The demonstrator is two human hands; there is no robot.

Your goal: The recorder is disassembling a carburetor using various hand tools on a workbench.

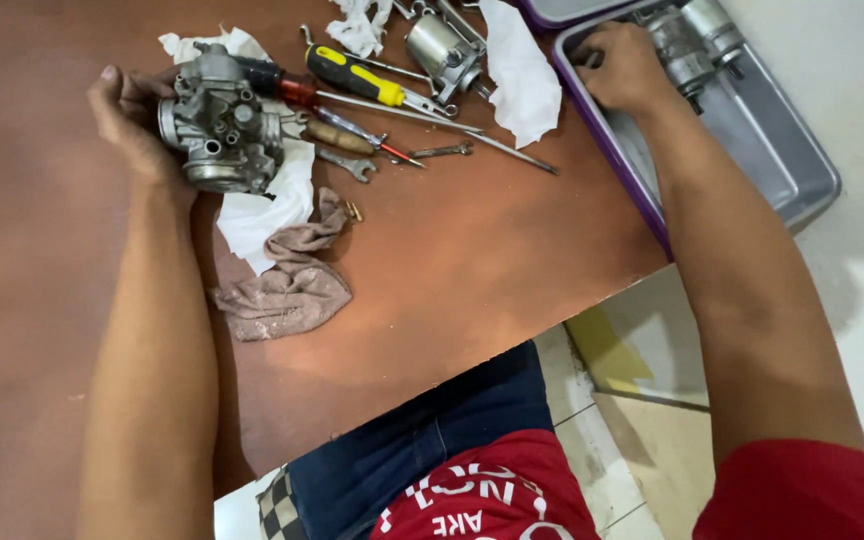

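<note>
My left hand (pixel 130 120) grips a grey metal carburetor body (pixel 220 122) and holds it just above the brown table (pixel 472 250), over a white paper towel (pixel 267 205). My right hand (pixel 624 68) reaches into a grey metal tray (pixel 767 140) with a purple rim at the table's right edge. Its fingers are curled down near another metal engine part (pixel 692 40). What the fingers hold, if anything, is hidden.
Screwdrivers, one with a yellow-and-black handle (pixel 357 75), small wrenches (pixel 347 163) and a metal part (pixel 442 50) lie at the back of the table. A dirty pinkish rag (pixel 292 285) and more white tissues (pixel 522 70) lie nearby. Tiled floor shows below.
</note>
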